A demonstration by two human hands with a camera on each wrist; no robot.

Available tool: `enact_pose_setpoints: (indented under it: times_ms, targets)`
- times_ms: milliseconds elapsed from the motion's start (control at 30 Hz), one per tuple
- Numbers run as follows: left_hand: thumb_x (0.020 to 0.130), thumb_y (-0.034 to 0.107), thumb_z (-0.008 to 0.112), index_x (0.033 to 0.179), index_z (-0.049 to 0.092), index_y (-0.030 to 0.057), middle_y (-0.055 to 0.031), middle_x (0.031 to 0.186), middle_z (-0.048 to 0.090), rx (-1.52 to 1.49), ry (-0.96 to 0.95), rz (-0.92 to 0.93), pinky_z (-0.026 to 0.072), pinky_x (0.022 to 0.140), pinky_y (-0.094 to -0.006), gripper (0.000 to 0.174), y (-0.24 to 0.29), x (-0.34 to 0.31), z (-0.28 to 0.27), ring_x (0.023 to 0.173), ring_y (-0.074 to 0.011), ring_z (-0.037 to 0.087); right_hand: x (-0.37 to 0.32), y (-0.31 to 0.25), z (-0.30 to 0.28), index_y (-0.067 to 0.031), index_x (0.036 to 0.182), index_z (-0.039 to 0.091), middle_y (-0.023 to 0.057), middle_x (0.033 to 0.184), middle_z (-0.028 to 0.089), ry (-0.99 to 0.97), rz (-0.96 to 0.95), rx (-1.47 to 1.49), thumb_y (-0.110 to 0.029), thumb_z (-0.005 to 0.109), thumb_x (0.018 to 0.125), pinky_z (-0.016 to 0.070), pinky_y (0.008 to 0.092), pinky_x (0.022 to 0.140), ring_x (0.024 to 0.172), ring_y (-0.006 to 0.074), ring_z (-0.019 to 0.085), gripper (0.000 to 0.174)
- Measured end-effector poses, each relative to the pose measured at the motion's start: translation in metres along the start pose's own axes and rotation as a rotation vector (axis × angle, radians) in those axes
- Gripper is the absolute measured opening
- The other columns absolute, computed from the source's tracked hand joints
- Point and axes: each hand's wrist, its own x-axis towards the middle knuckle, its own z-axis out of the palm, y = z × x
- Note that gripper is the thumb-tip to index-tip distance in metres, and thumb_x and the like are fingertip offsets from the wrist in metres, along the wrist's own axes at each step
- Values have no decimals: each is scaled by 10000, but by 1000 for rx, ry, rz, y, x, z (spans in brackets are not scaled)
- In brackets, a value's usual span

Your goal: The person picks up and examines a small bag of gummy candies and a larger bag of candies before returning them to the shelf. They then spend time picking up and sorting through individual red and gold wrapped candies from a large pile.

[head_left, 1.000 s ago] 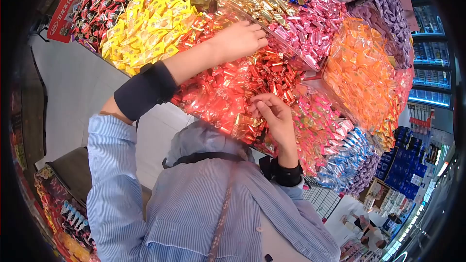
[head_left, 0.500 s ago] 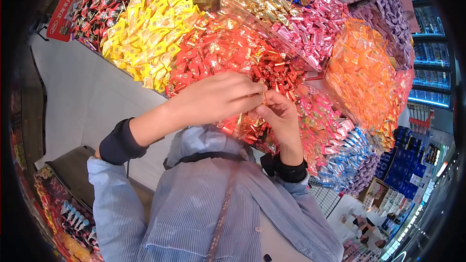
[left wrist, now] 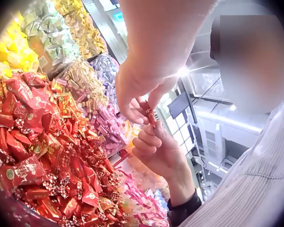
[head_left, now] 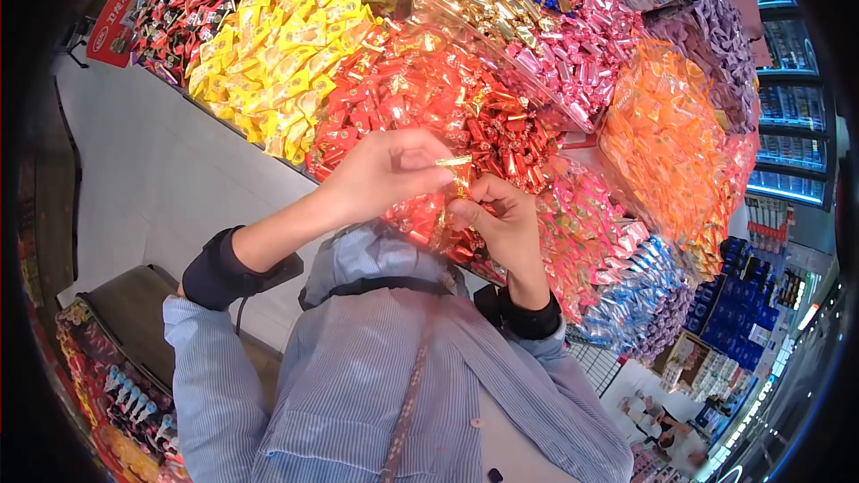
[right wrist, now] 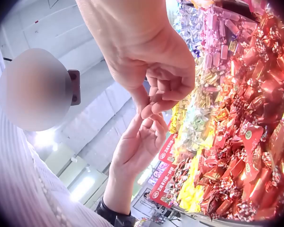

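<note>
In the head view a candy in a shiny gold and red wrapper (head_left: 461, 181) stands roughly upright between my two hands, over the red candy pile. My left hand (head_left: 385, 174) pinches its upper end between thumb and fingers. Lower down, my right hand (head_left: 506, 228) pinches the same candy from the other side. The left wrist view shows the small red candy (left wrist: 151, 118) where the fingertips of both hands meet. From the right wrist the fingers of the right hand (right wrist: 156, 71) cover most of it. Red-wrapped candies (head_left: 420, 80) lie heaped just beyond the hands.
Yellow candies (head_left: 277, 63) fill the section to the left, orange packets (head_left: 667, 134) the one to the right. A clear divider (head_left: 501, 54) separates red from gold and pink candies. Blue-wrapped candies (head_left: 640, 304) lie at the right front. A cart (head_left: 595, 367) stands near the right elbow.
My left hand came back from the far part of the red pile to meet the right hand. Both now pinch a gold and red candy. The right hand has barely moved.
</note>
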Motion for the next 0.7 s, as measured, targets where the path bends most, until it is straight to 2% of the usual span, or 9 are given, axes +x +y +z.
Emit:
enact_pose_setpoints:
  times_ms: [200,400,500,700]
  targets:
    - [860,113,632,942,609,28,-10,886,640,-29,-39,-87,477,763,-230,121,3,1,-2,839,-57,586,-3,-2,-3,-17,706,555,7,634,600,-21,-5,-20,-86,672,825,422,214,542,579,56,545,181]
    - [859,106,631,925,604,28,-1,862,635,-35,-31,-68,473,742,-219,106,6,-1,1,809,-56,585,-3,-4,-3,-17,713,564,6,639,598,-35,2,8,-106,669,832,418,209,539,580,54,546,182]
    - [864,64,617,927,581,41,21,850,610,35,-10,-4,452,688,-199,76,5,-3,4,788,-31,563,1,0,-4,-13,737,566,5,657,596,-36,9,39,-90,664,832,418,204,540,583,54,544,157]
    - [844,53,636,966,561,62,52,839,546,243,-32,-12,428,708,-180,143,4,0,4,799,-16,520,3,10,-4,-2,818,586,2,698,600,-37,59,-26,-75,638,851,424,198,564,633,60,557,95]
